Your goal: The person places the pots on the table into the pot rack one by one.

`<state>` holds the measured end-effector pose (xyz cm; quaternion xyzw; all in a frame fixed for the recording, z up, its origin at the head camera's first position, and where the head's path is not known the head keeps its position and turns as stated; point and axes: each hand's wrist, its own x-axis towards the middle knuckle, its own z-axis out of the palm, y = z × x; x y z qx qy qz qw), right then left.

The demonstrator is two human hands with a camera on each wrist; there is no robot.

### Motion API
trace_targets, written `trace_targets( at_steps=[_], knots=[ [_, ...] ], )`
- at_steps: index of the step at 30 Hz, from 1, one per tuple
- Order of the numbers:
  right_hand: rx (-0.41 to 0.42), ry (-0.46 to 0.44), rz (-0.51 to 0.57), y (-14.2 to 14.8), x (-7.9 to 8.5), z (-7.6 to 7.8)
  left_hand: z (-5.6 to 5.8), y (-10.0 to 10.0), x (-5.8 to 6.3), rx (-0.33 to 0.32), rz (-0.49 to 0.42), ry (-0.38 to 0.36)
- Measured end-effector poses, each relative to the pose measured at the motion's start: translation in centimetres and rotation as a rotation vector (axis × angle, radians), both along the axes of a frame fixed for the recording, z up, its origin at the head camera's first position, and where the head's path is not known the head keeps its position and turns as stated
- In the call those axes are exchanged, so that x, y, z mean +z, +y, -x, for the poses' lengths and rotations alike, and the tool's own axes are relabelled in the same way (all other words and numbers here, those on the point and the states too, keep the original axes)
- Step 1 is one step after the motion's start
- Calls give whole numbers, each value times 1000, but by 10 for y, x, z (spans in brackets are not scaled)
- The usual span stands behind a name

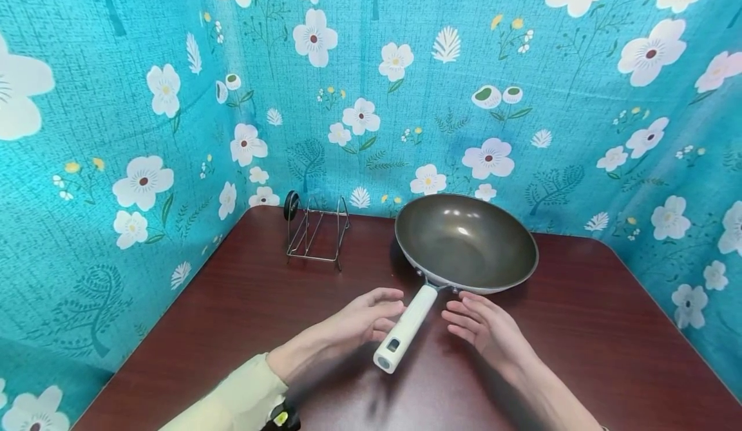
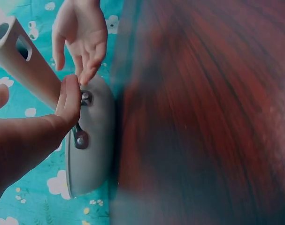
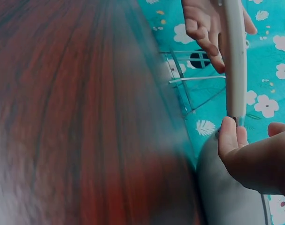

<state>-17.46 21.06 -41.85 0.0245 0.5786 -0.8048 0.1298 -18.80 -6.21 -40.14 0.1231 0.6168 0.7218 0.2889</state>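
Note:
A wok [image 1: 464,244] with a dark inside and a pale outer wall sits at the back right of the table. Its white handle [image 1: 408,328] angles toward me, raised off the tabletop, with a hanging slot near its end. Just left of the handle is my left hand [image 1: 365,318], fingers loosely extended and not wrapped around it. My right hand [image 1: 493,334] is on the other side, below the wok's rim, with relaxed, spread fingers. In the left wrist view, two rivets [image 2: 81,139] fix the handle bracket to the wok's side. Neither hand holds anything.
A wire rack [image 1: 315,234] with a black round piece [image 1: 292,205] on its corner stands at the back left of the dark red wooden table [image 1: 249,308]. Behind the table and along its sides hangs a blue flowered curtain [image 1: 371,83].

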Motion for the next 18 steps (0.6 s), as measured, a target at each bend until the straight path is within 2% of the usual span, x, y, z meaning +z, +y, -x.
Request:
trace_targets(
  at_steps=[5, 12, 15, 18],
  knots=[
    [34, -38, 3, -11, -3, 3, -7, 3, 0, -32, -89, -84],
    [84, -39, 10, -27, -4, 10, -19, 18, -3, -138, -217, -148],
    [112, -33, 42, -33, -6, 12, -21, 23, -4, -144, -254, -165],
    [126, -29, 82, -37, -8, 14, -23, 27, -3, -122, -274, -185]
  ],
)
